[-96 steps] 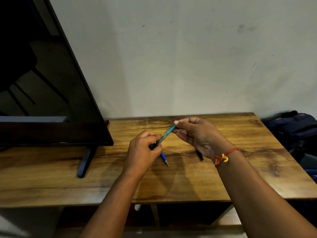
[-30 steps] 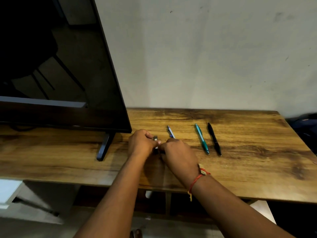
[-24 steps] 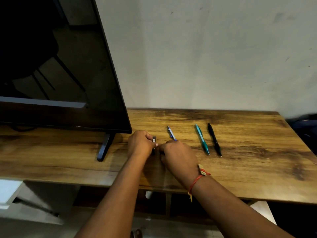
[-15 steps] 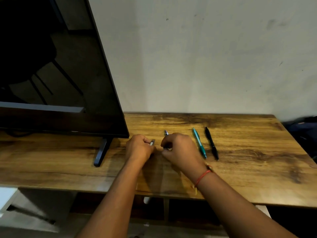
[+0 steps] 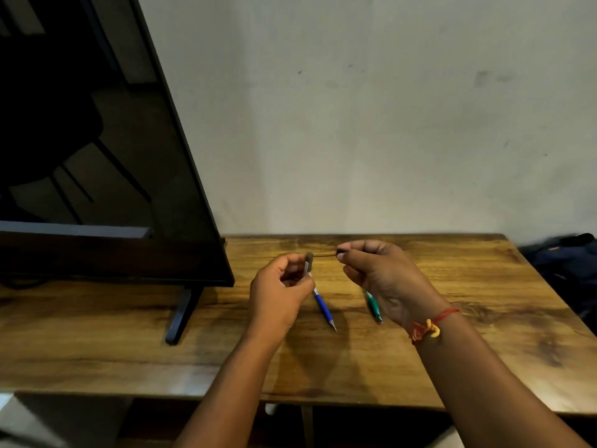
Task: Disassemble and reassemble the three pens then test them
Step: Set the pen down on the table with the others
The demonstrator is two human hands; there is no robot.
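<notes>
Well, both hands are up above the brown wooden table [image 5: 468, 334], facing each other with a gap between them. The left hand [image 5: 281, 295] has its fingers curled round a short grey pen piece [image 5: 309, 262], which stands nearly upright with its top poking out above the fingers. The right hand [image 5: 387, 279] pinches a small dark bit [image 5: 340, 252] at its fingertips, aimed leftward at the grey piece and level with its top. A thin dark line crosses the gap, but I can't tell whether it is a refill or just wood grain.

Below, the blue plastic pen [image 5: 324, 308] lies on the table, its long axis running from the wall toward the person and its metal tip pointing at the person and slightly right. Its far end disappears behind the left hand, which is the nearer one. The green pen [image 5: 373, 307] lies alongside on the same heading, half hidden behind the right hand. I'd guess the next move runs along that sideways line between the two held bits.
</notes>
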